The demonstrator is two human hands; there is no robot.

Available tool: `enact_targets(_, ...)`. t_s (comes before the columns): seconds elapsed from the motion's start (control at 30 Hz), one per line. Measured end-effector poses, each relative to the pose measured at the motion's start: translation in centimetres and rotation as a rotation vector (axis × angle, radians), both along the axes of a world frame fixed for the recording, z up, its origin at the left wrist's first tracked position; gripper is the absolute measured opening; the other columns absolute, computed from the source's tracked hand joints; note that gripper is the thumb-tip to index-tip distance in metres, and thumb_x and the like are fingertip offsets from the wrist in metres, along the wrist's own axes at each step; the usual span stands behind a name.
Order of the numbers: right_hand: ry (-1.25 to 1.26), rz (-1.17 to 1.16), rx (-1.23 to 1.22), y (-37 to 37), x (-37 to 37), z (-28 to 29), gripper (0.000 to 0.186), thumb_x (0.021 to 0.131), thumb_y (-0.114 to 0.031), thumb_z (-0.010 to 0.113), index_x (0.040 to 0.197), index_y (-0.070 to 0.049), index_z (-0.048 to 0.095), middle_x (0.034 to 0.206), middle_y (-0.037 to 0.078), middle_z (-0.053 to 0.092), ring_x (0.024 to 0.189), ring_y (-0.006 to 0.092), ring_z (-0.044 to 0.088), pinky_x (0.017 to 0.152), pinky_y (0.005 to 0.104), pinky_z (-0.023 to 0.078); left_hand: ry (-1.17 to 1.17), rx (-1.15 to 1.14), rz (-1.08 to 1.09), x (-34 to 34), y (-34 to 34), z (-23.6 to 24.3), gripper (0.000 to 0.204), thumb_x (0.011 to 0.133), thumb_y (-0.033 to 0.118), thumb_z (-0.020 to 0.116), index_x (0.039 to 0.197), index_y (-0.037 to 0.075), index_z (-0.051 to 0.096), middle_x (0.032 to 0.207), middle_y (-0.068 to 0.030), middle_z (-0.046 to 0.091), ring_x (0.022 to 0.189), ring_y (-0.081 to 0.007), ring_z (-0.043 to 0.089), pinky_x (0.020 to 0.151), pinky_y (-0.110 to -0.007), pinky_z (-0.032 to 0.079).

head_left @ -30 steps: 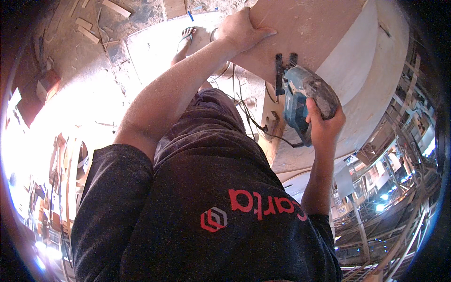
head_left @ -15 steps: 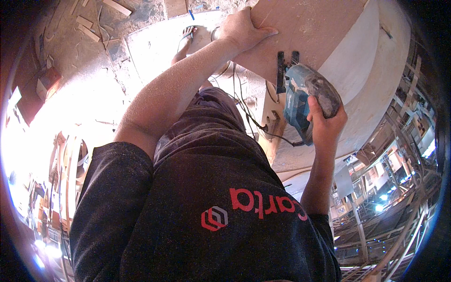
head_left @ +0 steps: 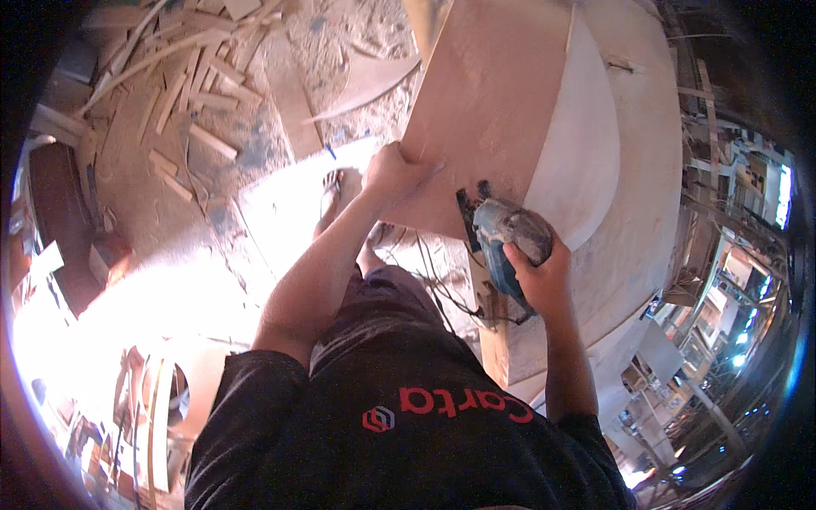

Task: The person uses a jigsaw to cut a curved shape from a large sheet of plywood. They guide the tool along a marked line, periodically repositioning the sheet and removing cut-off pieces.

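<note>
My right hand (head_left: 548, 276) is wrapped round the handle of a dusty blue-green jigsaw (head_left: 497, 228). The dark base plate of the saw rests at the near edge of a thin brown plywood sheet (head_left: 489, 102); the blade itself is hidden. At the sheet's left edge, my left hand (head_left: 395, 178) grips the wood, thumb on top and the other fingers partly out of sight. Below the sheet, to its right, lies a paler piece with a curved edge (head_left: 591, 144). Both rest on a broad wooden worktop (head_left: 642, 153). A dark cable (head_left: 450, 297) hangs below the saw.
Several wood offcuts (head_left: 200, 81) litter the dusty floor at the far left. A curved thin offcut (head_left: 365, 85) lies beyond my left hand. My feet stand by a pale board (head_left: 280, 204) on the floor. Timber and frames crowd the right side.
The view has shifted, showing more of the floor and the sheet's far part. My hands keep their hold on the sheet and the jigsaw, and the saw stays at the sheet's near edge.
</note>
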State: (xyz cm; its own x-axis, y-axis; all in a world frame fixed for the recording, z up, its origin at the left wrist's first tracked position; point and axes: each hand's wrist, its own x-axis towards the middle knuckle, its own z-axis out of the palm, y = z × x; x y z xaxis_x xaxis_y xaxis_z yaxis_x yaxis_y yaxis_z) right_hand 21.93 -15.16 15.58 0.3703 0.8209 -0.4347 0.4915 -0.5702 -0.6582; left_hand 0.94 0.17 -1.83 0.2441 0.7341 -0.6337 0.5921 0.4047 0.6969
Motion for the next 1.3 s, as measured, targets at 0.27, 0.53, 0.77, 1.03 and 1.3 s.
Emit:
enact_targets(0.27, -0.029, 0.083, 0.081, 0.4, -0.1, -0.2, 0.053, 0.086, -0.022, 0.081, 0.129, 0.003, 0.063, 0.115, 0.021, 0.073, 0.110, 0.0321, 0.071, 0.097, 0.0413, 0.054, -0.112, 0.064, 0.153, 2.8, 3.5, -2.3, 0.067, 0.082, 0.051, 0.081, 0.107, -0.009, 0.069, 0.098, -0.0237, 0.076, 0.092, -0.0330, 0.075, 0.080, -0.042, 0.059)
enact_targets(0.53, 0.049, -0.006, 0.036, -0.9, 0.2, 0.4, 0.056, 0.084, -0.022, 0.083, 0.130, 0.003, 0.063, 0.114, 0.021, 0.074, 0.110, 0.0329, 0.072, 0.097, 0.0414, 0.054, -0.226, 0.016, 0.202, 2.8, 1.7, -2.7, 0.063, 0.083, 0.047, 0.082, 0.110, -0.009, 0.070, 0.098, -0.0232, 0.076, 0.090, -0.0306, 0.076, 0.078, -0.041, 0.059)
enact_targets(0.77, 0.034, 0.087, 0.040, -6.5, 1.9, 0.0, 0.057, 0.085, -0.019, 0.082, 0.132, 0.005, 0.061, 0.119, 0.021, 0.072, 0.113, 0.0300, 0.069, 0.101, 0.0399, 0.052, -0.212, 0.018, 0.158, 1.8, -4.3, -1.3, 0.063, 0.084, 0.047, 0.081, 0.108, -0.010, 0.070, 0.098, -0.0217, 0.077, 0.091, -0.0300, 0.076, 0.079, -0.040, 0.059)
enact_targets(1.03, 0.038, 0.133, -0.051, -8.5, 1.6, 1.3, 0.065, 0.086, -0.020, 0.084, 0.139, 0.005, 0.056, 0.122, 0.021, 0.071, 0.115, 0.0266, 0.069, 0.101, 0.0388, 0.052, -0.168, 0.019, 0.263, 1.6, -9.5, -0.8, 0.063, 0.086, 0.051, 0.077, 0.106, -0.008, 0.072, 0.096, -0.0220, 0.077, 0.091, -0.0309, 0.077, 0.080, -0.041, 0.059)
enact_targets(1.3, 0.067, 0.114, -0.112, -8.1, 1.4, 1.3, 0.064, 0.086, -0.021, 0.084, 0.138, 0.006, 0.057, 0.124, 0.022, 0.070, 0.116, 0.0280, 0.068, 0.101, 0.0397, 0.052, -0.107, 0.036, 0.299, 1.7, -10.0, -0.1, 0.074, 0.084, 0.060, 0.076, 0.116, -0.006, 0.067, 0.105, -0.0229, 0.075, 0.099, -0.0349, 0.075, 0.087, -0.045, 0.058)
